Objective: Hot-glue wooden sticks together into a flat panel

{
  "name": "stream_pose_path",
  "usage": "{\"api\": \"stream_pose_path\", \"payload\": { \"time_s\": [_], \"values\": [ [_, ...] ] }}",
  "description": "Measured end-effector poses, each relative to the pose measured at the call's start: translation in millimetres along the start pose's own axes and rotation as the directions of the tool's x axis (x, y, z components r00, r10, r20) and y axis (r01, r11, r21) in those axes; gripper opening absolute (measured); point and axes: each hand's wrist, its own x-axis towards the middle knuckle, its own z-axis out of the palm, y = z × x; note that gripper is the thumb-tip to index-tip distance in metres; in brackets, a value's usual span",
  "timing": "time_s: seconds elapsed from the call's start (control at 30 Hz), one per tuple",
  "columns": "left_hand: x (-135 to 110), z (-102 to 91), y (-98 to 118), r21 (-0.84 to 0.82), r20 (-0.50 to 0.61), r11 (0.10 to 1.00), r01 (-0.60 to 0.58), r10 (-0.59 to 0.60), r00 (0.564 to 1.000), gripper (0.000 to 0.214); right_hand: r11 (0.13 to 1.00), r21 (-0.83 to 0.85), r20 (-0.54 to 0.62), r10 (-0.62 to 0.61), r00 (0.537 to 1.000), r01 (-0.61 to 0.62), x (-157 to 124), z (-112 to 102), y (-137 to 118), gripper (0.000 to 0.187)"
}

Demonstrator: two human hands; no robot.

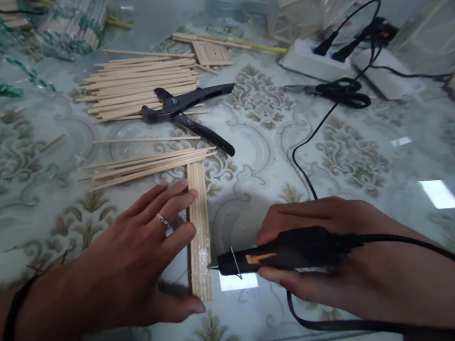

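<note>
A narrow strip of wooden sticks (200,233) laid side by side rests on the patterned table, with a glossy patch on its lower half. My left hand (150,254) lies along the strip's left edge, fingers spread, fingertips and thumb touching it. In my right hand (336,278) is a black hot glue gun (296,249) with an orange trigger. Its metal nozzle points left and meets the strip's right edge near the lower end. The glue gun's cord loops back over my right wrist.
Loose wooden sticks (145,165) lie beyond the strip, with a larger pile (121,89) behind. Black cutters (188,101) rest by the pile. Scissors (341,92), a white power strip (313,58) and a black cable (296,152) lie right. Bagged sticks (74,24) stand back left.
</note>
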Motion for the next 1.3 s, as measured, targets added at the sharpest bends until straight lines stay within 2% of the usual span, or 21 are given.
{"api": "stream_pose_path", "payload": {
  "time_s": [0.47,0.7,1.3],
  "values": [
    [-1.4,1.2,-0.7,-0.037,-0.010,0.999,0.021,-0.021,1.000,0.065,1.000,0.013,-0.034,0.002,0.999,-0.002,2.4,0.8,-0.7,0.015],
    [-1.1,0.9,-0.3,-0.045,-0.008,0.999,0.017,-0.017,1.000,0.066,0.999,0.006,-0.003,0.034,0.999,-0.034,3.1,-2.0,-0.9,0.015],
    [-2.2,1.9,-0.9,-0.029,0.000,0.999,0.022,-0.022,1.000,0.065,1.000,0.021,-0.017,0.018,1.000,-0.017,3.8,-3.1,-2.1,0.015]
  ]
}}
